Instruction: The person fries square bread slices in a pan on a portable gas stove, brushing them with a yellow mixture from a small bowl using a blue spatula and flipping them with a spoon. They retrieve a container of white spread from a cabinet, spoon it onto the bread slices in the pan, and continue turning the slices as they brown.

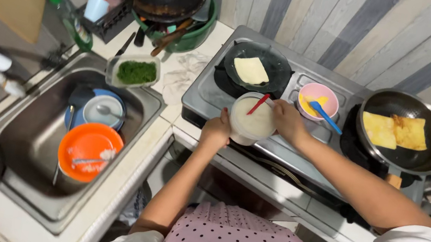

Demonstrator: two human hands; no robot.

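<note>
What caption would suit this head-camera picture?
Both hands, left hand and right hand, hold a white batter container on the stove.

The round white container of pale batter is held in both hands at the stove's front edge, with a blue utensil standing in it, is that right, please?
Not quite: the head view shows the utensil standing in the round white container of pale batter is a red utensil, not blue. The blue spoon lies in the small pink bowl. The rest holds: the left hand and right hand hold it at the stove's front edge.
</note>
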